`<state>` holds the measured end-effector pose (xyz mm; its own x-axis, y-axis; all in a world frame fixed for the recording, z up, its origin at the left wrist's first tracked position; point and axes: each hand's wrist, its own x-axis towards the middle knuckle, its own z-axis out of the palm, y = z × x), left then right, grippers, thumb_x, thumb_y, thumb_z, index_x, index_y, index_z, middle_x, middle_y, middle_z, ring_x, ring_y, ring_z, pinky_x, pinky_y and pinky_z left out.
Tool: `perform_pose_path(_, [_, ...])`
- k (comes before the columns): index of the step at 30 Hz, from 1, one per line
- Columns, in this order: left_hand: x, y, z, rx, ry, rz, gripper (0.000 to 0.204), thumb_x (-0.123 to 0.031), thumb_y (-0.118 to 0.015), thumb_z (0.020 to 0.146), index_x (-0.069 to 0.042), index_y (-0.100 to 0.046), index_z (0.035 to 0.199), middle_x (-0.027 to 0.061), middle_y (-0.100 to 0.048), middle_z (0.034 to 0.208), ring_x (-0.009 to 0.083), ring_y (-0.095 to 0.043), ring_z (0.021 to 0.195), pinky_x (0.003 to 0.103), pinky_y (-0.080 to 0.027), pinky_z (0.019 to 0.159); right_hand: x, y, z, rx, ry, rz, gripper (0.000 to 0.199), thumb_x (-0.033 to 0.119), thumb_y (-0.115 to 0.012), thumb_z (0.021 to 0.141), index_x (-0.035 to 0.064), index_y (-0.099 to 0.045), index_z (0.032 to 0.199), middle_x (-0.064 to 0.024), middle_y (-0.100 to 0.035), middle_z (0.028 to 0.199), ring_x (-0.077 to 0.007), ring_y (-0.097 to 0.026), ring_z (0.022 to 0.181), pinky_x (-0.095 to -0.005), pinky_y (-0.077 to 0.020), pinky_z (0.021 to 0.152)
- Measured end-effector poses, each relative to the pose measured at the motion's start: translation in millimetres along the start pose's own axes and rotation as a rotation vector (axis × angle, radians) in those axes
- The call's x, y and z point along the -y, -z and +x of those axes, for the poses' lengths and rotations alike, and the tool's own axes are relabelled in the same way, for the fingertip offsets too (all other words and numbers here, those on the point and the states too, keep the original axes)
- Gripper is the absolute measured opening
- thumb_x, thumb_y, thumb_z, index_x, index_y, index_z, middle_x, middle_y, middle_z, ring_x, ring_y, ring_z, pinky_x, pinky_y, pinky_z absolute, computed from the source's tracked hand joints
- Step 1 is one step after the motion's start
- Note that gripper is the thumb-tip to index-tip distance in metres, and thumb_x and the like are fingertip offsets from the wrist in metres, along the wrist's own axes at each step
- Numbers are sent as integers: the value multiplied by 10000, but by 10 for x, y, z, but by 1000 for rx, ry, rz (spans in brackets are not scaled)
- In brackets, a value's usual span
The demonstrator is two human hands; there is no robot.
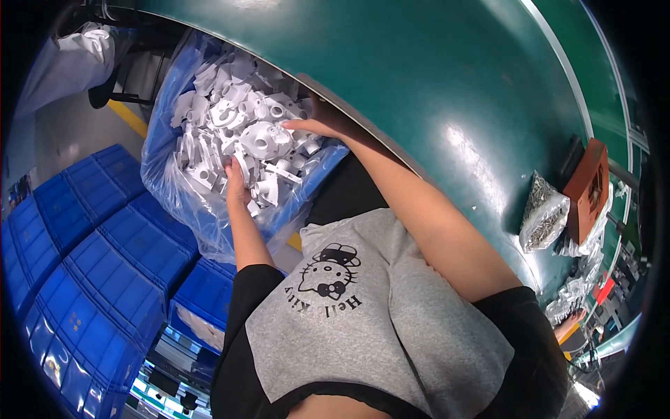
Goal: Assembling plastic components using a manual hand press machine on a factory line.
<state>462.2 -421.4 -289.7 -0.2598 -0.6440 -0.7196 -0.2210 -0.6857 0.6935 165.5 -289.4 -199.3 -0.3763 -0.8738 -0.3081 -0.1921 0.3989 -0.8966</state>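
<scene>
In the lined blue bin [317, 183], both hands among white parts [241, 115].
Left hand [236, 183] seems curled around one part; right hand [315, 127] lies flat, fingers spread, on the pile.

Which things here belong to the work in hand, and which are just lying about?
In hand:
left hand and right hand, both in the white cast parts
plastic-lined blue bin holding them

Lying about:
stacked blue crates
bag of small metal pieces
brown block on green table
</scene>
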Motion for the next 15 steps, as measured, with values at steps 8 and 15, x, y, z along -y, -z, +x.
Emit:
perform_pose_path(8, [22,101,87,49,67,-72,484,-412,-560,900,-144,-375,1258,66,-551,1109,207,-573,969,375,-506,786,164,-2,-58,300,-145,38,1242,679,-735,536,-112,-249,1362,-312,-353,1359,-354,-382,1277,-397,-314,1058])
perform_pose_path(15, [69,151,117,157,154,-194,395,-373,-546,913,-123,-447,1202,54,-574,1089,215,-592,954,388,-521,761,-39,-190,-60,172,17,81,1103,642,-774,525,-88,-432,1278,-254,-464,1296,-296,-457,1202,-344,-334,1022])
